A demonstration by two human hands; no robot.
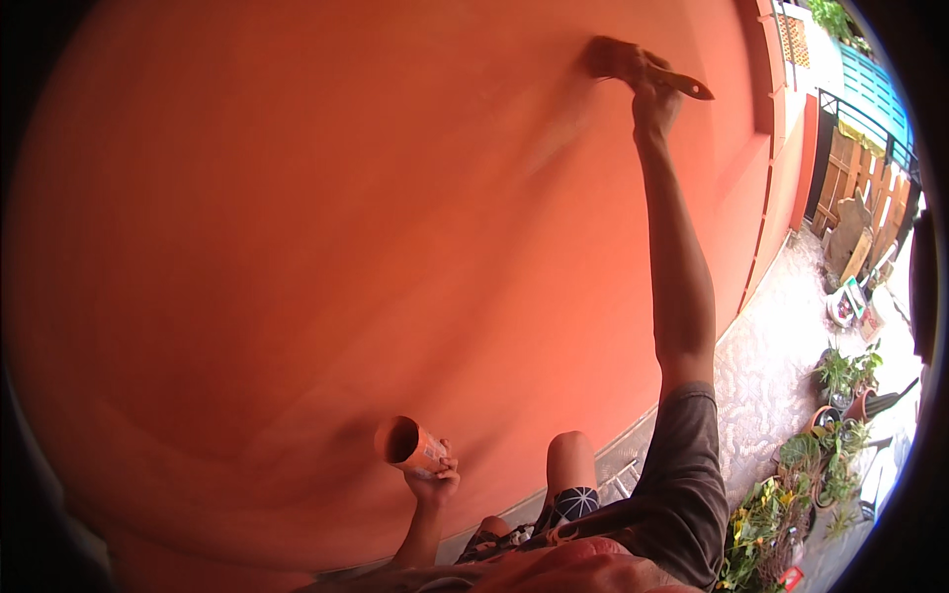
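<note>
High on the right, my right hand [656, 96] is closed round the handle of a wide paintbrush [695, 86]. The brush's dark bristles point left and lie against the orange wall [346, 198]. The wooden handle has a hole near its tip. Low in the view, my left hand [435, 478] grips an orange-smeared cup [423, 451] from its right side. The cup is tilted, its mouth facing the upper left, and its inside looks dark orange. How much paint it holds I cannot tell.
On the right, a pale patterned floor [766, 371] runs along the wall's foot. Potted plants [816, 460] line its far side. Wooden boards [860, 203] lean by a dark railing, with a blue slatted panel [872, 89] behind. My bent knee [570, 458] is close to the wall.
</note>
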